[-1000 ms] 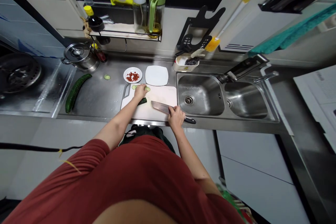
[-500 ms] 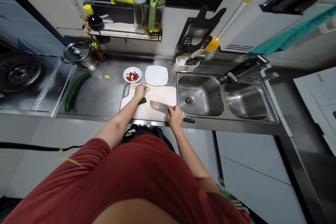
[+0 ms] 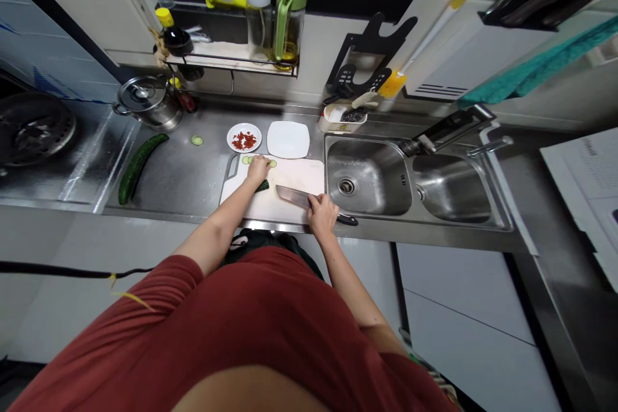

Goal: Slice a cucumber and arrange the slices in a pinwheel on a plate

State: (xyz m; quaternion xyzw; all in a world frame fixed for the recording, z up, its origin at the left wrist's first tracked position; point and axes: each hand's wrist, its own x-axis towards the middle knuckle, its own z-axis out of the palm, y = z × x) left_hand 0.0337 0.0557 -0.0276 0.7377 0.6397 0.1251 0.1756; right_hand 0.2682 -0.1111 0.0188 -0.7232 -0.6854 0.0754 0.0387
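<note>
My right hand is wrapped round a kitchen knife, its broad blade pointing left, low over the white cutting board. Near the board's far edge my left hand has its fingers drawn together on cucumber slices, and the fingertips partly cover them. One cucumber slice shows at the fingers' right side, and others peek out on the left. A cut piece of cucumber lies by my left wrist, partly hidden under it.
Behind the board stand a white plate of chopped red pieces and a square white plate. A whole cucumber and a pot are at left. The sink adjoins the board's right side.
</note>
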